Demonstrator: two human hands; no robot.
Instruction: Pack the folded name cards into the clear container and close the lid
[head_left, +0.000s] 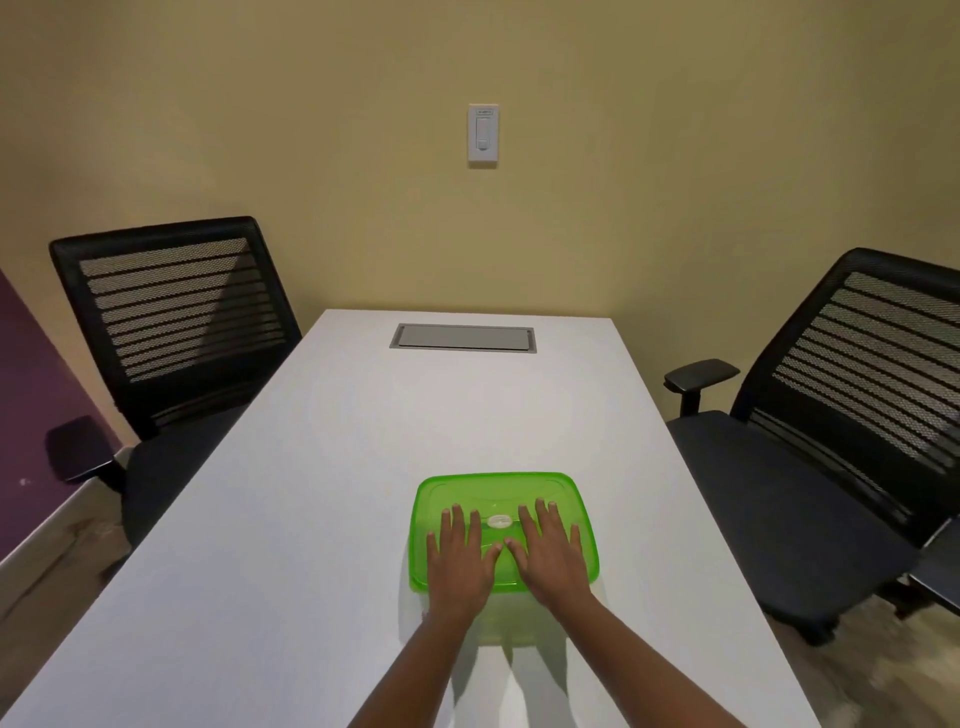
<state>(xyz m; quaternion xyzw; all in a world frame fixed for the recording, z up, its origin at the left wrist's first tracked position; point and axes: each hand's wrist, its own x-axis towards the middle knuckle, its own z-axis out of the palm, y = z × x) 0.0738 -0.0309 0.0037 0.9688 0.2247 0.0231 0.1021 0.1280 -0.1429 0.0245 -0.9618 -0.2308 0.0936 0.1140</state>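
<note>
The clear container (501, 618) stands on the white surface (311, 519), near its front edge and a little right of the middle. The green lid (498, 488) lies on top of it. Both hands rest flat on the lid, side by side. The left hand (460, 558) covers the left half and the right hand (550, 553) the right half; their thumbs nearly meet in the middle. The fingers (457, 519) of both hands are spread and straight, gripping nothing. The container wall below the lid is pale and hard to see, so the name cards inside cannot be made out. A black chair (171, 322) stands at the left of the surface and another chair (831, 415) at the right.
</note>
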